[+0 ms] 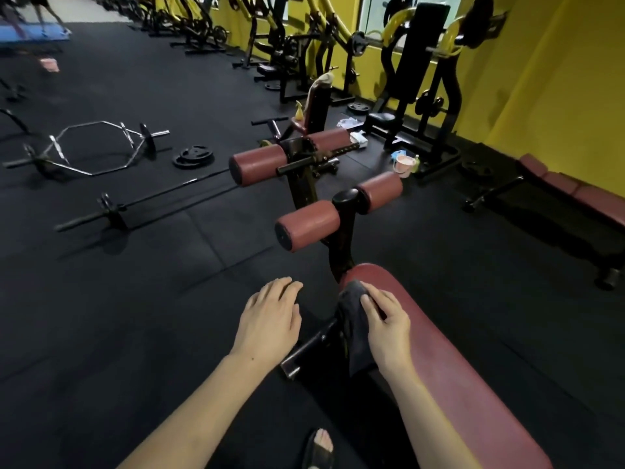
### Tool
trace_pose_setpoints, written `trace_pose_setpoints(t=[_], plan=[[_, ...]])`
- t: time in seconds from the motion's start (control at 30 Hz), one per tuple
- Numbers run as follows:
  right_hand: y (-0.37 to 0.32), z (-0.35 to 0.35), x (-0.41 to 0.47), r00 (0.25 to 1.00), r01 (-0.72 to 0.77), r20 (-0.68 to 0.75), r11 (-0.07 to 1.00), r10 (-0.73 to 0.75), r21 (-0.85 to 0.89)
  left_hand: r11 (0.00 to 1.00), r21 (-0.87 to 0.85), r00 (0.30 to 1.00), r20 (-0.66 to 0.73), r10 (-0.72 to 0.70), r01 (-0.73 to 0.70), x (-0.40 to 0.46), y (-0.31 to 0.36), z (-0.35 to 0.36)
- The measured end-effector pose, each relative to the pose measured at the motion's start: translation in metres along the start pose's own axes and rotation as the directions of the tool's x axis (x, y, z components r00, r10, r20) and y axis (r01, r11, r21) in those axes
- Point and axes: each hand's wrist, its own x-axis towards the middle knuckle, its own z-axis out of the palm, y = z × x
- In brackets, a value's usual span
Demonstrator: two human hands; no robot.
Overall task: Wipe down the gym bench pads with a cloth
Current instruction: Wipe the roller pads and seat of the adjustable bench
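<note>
**Wiping the bench pad — near end, left edge**

The right hand [385,324] is pressing a dark cloth [355,330] against the left edge of the red pad [449,360], close to its far end. The fingers are lying fairly flat on top of the cloth, and the cloth's lower part is hanging over the pad's side, toward the black frame [311,346] beneath. The left hand [270,319] is hovering beside the bench over the floor [118,316], fingers relaxed and slightly spread, holding nothing.

Progress, as a judgement: wiping is under way on the main pad only. No wet or cleaned band is showing clearly on the surface, so how much of the pad is done cannot be told.

Ahead of the hands, the two near rollers [307,225] are standing untouched on their post, well apart from the cloth; a second pair of rollers [258,164] is sitting further out. These are likely still to be wiped — along with another bench [575,194] lying by the yellow wall [558,79].

On the floor to the left, a barbell [145,201] and a hex bar [91,147] are lying.
</note>
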Motion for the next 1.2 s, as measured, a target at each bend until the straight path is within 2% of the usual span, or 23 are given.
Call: trace_pose_setpoints(t=[0.23,0.33,0.57,0.77,1.0,1.1,1.2], plan=[[0.025,0.055,0.148,1.000,0.012,0.016,1.000,-0.012,-0.004,0.997,0.008,0.997,0.040,-0.071,0.070,0.108,-0.033,0.020],[0.030,0.078,0.194,0.996,0.047,0.082,0.997,-0.042,-0.061,0.994,-0.025,0.993,0.044,-0.109,0.110,0.148,-0.044,0.029],[0.046,0.116,0.259,0.997,0.077,0.039,0.986,-0.072,-0.150,0.997,-0.062,0.997,0.062,-0.039,0.043,0.238,-0.079,0.045],[0.059,0.148,0.304,0.986,0.052,-0.142,0.964,-0.091,-0.260,0.981,-0.063,0.973,0.129,0.190,-0.183,0.328,-0.135,0.060],[0.070,0.183,0.324,0.916,-0.125,-0.394,0.874,-0.081,-0.470,0.933,-0.124,0.906,0.227,0.358,-0.337,0.383,-0.194,0.072],[0.085,0.204,0.330,0.925,-0.147,-0.373,0.831,-0.077,-0.537,0.911,-0.153,0.861,0.297,0.413,-0.384,0.394,-0.203,0.080],[0.104,0.228,0.322,0.944,-0.215,-0.325,0.863,0.063,-0.457,0.902,-0.193,0.822,0.370,0.432,-0.387,0.397,-0.207,0.087]])
